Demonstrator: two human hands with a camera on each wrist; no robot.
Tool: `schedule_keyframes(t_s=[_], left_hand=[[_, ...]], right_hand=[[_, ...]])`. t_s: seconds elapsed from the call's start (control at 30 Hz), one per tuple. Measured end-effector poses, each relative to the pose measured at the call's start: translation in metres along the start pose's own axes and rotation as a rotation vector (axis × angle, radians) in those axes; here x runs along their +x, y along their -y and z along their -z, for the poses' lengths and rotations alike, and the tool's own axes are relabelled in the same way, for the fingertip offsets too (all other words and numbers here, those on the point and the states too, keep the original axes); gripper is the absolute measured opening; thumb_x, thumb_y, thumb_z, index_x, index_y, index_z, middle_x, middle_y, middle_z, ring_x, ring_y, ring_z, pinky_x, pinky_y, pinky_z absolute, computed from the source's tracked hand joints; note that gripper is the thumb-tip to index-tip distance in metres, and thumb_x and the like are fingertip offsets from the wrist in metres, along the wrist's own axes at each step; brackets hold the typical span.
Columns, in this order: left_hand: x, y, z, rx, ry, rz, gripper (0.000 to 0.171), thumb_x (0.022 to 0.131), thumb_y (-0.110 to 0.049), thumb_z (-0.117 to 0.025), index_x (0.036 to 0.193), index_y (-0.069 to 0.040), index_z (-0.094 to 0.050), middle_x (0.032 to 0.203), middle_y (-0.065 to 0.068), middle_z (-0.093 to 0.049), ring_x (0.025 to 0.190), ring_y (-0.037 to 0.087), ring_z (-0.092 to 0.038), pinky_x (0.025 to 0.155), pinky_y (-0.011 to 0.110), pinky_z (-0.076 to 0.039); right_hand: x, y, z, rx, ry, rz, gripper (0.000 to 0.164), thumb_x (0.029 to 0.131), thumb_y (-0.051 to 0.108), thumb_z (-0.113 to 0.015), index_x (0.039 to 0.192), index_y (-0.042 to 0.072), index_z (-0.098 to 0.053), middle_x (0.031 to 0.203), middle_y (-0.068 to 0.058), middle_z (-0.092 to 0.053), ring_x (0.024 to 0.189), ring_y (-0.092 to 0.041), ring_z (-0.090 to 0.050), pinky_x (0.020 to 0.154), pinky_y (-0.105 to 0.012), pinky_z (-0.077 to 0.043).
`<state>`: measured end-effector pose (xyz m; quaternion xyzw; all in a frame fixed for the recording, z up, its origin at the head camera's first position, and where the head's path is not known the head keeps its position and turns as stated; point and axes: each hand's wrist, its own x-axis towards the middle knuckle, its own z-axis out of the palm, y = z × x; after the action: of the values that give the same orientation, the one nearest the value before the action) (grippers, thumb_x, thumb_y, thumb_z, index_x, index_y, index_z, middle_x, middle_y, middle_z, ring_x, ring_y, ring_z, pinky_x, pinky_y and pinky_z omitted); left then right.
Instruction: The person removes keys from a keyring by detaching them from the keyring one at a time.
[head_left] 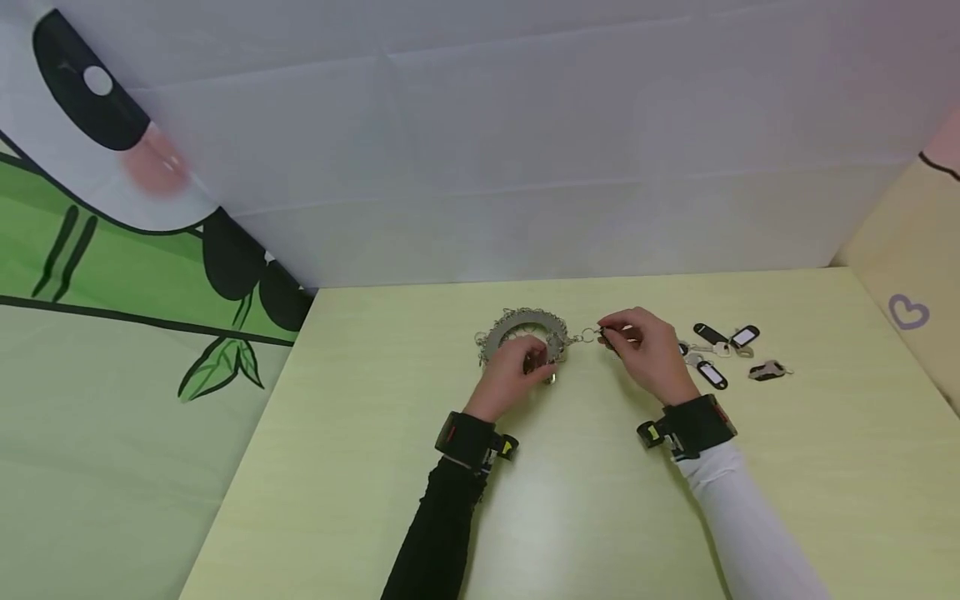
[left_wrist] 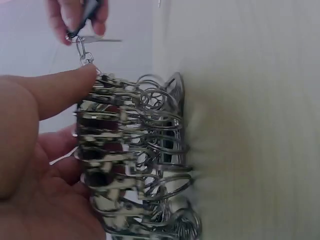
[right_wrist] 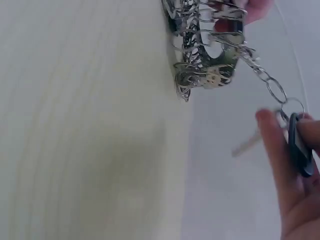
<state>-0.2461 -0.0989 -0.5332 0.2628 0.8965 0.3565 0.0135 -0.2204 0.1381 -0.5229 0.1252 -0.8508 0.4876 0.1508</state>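
My left hand (head_left: 508, 382) holds a round metal key ring holder (head_left: 517, 317), its thumb on the near side. Many small wire rings and clips (left_wrist: 167, 150) line the holder, which stands on edge in the left wrist view. From it a short chain with split rings (right_wrist: 262, 75) stretches toward my right hand (head_left: 648, 350). Between thumb and fingers, that hand pinches a black key tag (right_wrist: 300, 150). A thin key (right_wrist: 247, 144), blurred, hangs beside the tag. Its small ring meets the end of the chain.
Right of my right hand lie black key tags with white labels (head_left: 712, 375) and loose keys (head_left: 722, 349). Farther right is a small silver-and-black piece (head_left: 768, 371) with a ring. A pale cloth wall (head_left: 570, 225) rises behind the wooden table (head_left: 360, 433).
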Motion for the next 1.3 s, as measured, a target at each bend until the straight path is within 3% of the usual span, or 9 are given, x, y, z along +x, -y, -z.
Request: schedule_keyframes(t_s=[0.1, 0.2, 0.33, 0.43, 0.53, 0.6, 0.8, 1.03, 1.3], left_hand=[[-0.001, -0.002, -0.005, 0.069, -0.010, 0.025, 0.045, 0.088, -0.028, -0.075, 0.125, -0.011, -0.056, 0.105, 0.007, -0.060, 0.084, 0.017, -0.056, 0.073, 0.033, -0.052], [-0.003, -0.008, -0.012, 0.135, -0.026, 0.018, 0.063, 0.086, -0.034, -0.076, 0.139, -0.019, -0.045, 0.131, 0.009, -0.050, 0.104, 0.023, -0.057, 0.085, 0.041, -0.054], [-0.004, -0.017, -0.023, 0.267, -0.057, -0.057, 0.052, 0.089, -0.043, -0.070, 0.134, -0.025, -0.052, 0.140, 0.007, -0.048, 0.117, 0.030, -0.053, 0.090, 0.047, -0.053], [-0.003, -0.022, -0.030, 0.334, -0.121, -0.126, 0.033, 0.094, -0.041, -0.063, 0.120, -0.021, -0.061, 0.123, 0.002, -0.060, 0.109, 0.025, -0.056, 0.085, 0.042, -0.054], [-0.001, -0.023, -0.034, 0.271, -0.173, -0.161, 0.017, 0.099, -0.032, -0.059, 0.107, -0.019, -0.066, 0.104, -0.002, -0.066, 0.097, 0.015, -0.056, 0.079, 0.034, -0.052], [0.000, -0.022, -0.034, 0.153, -0.163, -0.157, 0.013, 0.100, -0.028, -0.058, 0.102, -0.018, -0.066, 0.098, -0.002, -0.067, 0.091, 0.011, -0.054, 0.077, 0.032, -0.051], [0.001, -0.018, -0.027, -0.139, -0.089, -0.152, 0.019, 0.100, -0.026, -0.057, 0.114, -0.014, -0.062, 0.101, 0.003, -0.066, 0.095, 0.012, -0.055, 0.085, 0.036, -0.051], [0.000, -0.016, -0.022, -0.110, -0.159, -0.226, 0.024, 0.096, -0.028, -0.064, 0.115, -0.014, -0.065, 0.096, 0.003, -0.067, 0.093, 0.012, -0.053, 0.078, 0.041, -0.053], [0.000, -0.017, -0.023, -0.055, -0.200, -0.281, 0.017, 0.101, -0.027, -0.056, 0.109, -0.015, -0.063, 0.093, -0.001, -0.067, 0.088, 0.006, -0.056, 0.070, 0.026, -0.050]], right_hand=[[0.000, 0.002, -0.001, 0.171, 0.085, 0.003, 0.019, 0.096, -0.001, -0.058, 0.113, -0.004, -0.065, 0.102, -0.019, -0.061, 0.088, -0.029, -0.071, 0.075, -0.029, -0.061], [-0.001, 0.006, -0.004, 0.289, 0.172, -0.001, 0.020, 0.097, 0.000, -0.057, 0.115, -0.006, -0.063, 0.103, -0.021, -0.061, 0.089, -0.030, -0.070, 0.078, -0.026, -0.060], [-0.002, 0.011, -0.007, 0.309, 0.227, 0.002, 0.018, 0.096, 0.002, -0.059, 0.113, -0.002, -0.065, 0.102, -0.019, -0.061, 0.089, -0.026, -0.071, 0.078, -0.027, -0.060], [-0.003, 0.014, -0.007, 0.303, 0.230, -0.001, 0.018, 0.096, 0.001, -0.059, 0.112, 0.000, -0.067, 0.101, -0.018, -0.061, 0.088, -0.024, -0.071, 0.076, -0.028, -0.061], [-0.002, 0.017, -0.005, 0.318, 0.229, -0.005, 0.018, 0.096, 0.001, -0.058, 0.113, -0.002, -0.066, 0.101, -0.019, -0.059, 0.088, -0.023, -0.071, 0.076, -0.029, -0.061], [-0.002, 0.018, -0.004, 0.315, 0.225, -0.002, 0.019, 0.097, 0.002, -0.058, 0.113, -0.003, -0.066, 0.101, -0.018, -0.059, 0.088, -0.022, -0.071, 0.077, -0.028, -0.061], [-0.001, 0.018, 0.005, 0.271, 0.212, -0.007, 0.018, 0.097, 0.002, -0.058, 0.111, 0.002, -0.068, 0.101, -0.016, -0.061, 0.089, -0.020, -0.070, 0.079, -0.025, -0.060], [0.001, 0.016, 0.006, 0.283, 0.264, 0.006, 0.020, 0.096, -0.005, -0.055, 0.113, -0.005, -0.066, 0.103, -0.020, -0.060, 0.093, -0.029, -0.069, 0.082, -0.038, -0.059], [-0.002, 0.014, 0.004, 0.270, 0.306, -0.006, 0.017, 0.098, 0.000, -0.055, 0.111, 0.002, -0.067, 0.101, -0.018, -0.059, 0.085, -0.022, -0.071, 0.074, -0.031, -0.062]])
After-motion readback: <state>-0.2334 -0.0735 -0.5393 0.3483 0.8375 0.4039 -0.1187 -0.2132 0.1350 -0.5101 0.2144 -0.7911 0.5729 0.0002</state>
